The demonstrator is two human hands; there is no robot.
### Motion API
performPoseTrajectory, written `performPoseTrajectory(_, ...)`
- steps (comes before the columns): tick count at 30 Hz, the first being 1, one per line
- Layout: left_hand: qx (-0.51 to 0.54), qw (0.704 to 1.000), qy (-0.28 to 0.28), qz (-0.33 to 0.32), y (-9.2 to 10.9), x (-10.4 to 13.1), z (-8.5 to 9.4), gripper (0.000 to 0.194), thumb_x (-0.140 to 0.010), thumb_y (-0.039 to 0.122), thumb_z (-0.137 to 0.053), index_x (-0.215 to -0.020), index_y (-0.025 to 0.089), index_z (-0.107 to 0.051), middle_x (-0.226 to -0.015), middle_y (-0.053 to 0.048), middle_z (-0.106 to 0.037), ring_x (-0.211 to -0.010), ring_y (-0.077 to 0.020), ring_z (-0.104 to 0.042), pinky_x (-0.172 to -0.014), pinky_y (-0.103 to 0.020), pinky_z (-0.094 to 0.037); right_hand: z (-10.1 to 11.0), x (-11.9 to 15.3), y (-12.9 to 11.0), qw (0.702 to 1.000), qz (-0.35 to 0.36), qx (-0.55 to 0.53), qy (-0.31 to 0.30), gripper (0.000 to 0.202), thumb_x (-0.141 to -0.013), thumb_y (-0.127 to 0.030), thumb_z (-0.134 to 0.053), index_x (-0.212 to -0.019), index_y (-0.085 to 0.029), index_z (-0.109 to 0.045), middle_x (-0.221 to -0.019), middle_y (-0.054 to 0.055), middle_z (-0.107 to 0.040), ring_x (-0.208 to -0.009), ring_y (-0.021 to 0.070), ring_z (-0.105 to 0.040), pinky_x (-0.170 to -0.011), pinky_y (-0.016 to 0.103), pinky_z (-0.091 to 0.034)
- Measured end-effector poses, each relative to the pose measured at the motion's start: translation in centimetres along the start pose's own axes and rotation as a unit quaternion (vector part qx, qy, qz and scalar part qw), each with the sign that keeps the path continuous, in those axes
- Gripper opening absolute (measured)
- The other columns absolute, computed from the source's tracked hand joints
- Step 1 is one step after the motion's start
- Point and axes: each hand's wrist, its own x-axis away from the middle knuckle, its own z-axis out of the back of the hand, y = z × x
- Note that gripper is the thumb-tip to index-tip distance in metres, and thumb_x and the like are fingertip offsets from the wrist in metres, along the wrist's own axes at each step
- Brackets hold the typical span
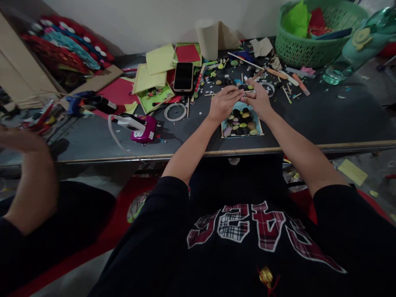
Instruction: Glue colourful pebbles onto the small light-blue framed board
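Note:
A small board (pixel 229 130) with a light-blue ground and thin wooden edging lies near the front of the table. Black, yellow-green and brownish pebbles (pixel 243 125) cover its near part in rows. Over its far edge my left hand (pixel 225 102) and my right hand (pixel 260 100) meet, fingertips close together. Both are closed in a pinch, and whatever small thing they hold is too hidden to name. A thin wooden stick (pixel 210 95) lies beside the left fingers. Just beyond the right hand is a roll of clear tape (pixel 268 88).
A phone (pixel 183 76), framed boards (pixel 151 82) and another tape roll (pixel 175 111) lie to the left, near a purple device (pixel 144 130) and a blue glue gun (pixel 74 103). A green basket (pixel 287 49) and bottle (pixel 355 51) stand right. Another person's arm (pixel 34 177) is far left.

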Motion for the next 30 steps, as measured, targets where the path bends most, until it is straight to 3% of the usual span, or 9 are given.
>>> performPoseTrajectory(11,-0.003,1.0,0.029,0.004,0.2,0.1,0.0,0.045,-0.107,0.043,-0.031,-0.122,0.023,-0.068,-0.123,-0.009,-0.075,-0.127,-0.0207,-0.064,-0.114,-0.043,-0.052,0.0,0.6,-0.6,1.0,0.009,-0.007,-0.019,0.124,-0.04,-0.085,-0.083,-0.143,-0.024,-0.05,-0.112,0.012,-0.079,-0.105,0.033,-0.075,-0.093,0.053,-0.061)
performPoseTrajectory(20,-0.036,0.998,0.034,-0.026,0.3,-0.3,0.0,0.039,-0.107,0.035,-0.031,-0.115,0.022,-0.066,-0.123,-0.012,-0.071,-0.128,-0.0223,-0.062,-0.115,-0.044,-0.049,-0.1,0.5,-0.3,0.999,0.028,-0.014,-0.026,0.119,-0.05,-0.072,-0.088,-0.147,-0.019,-0.045,-0.132,0.017,-0.07,-0.116,0.031,-0.071,-0.102,0.05,-0.059)
performPoseTrajectory(26,-0.031,0.999,0.016,-0.025,-0.4,-0.3,-1.1,0.032,-0.106,0.031,-0.033,-0.116,0.02,-0.061,-0.121,-0.013,-0.068,-0.127,-0.0256,-0.061,-0.111,-0.047,-0.051,-0.1,0.4,-0.5,1.0,-0.008,-0.017,-0.022,0.106,-0.055,-0.055,-0.093,-0.145,-0.024,-0.047,-0.117,0.008,-0.076,-0.111,0.0267,-0.073,-0.104,0.048,-0.059)
performPoseTrajectory(30,-0.022,0.999,0.014,-0.027,-0.4,-0.5,-1.2,0.032,-0.106,0.029,-0.03,-0.111,0.021,-0.06,-0.121,-0.013,-0.067,-0.125,-0.0263,-0.061,-0.11,-0.049,-0.051,-0.2,0.6,-0.6,1.0,-0.004,0.001,-0.029,0.099,-0.063,-0.049,-0.091,-0.147,-0.023,-0.046,-0.115,0.01,-0.077,-0.105,0.0259,-0.074,-0.101,0.05,-0.06)
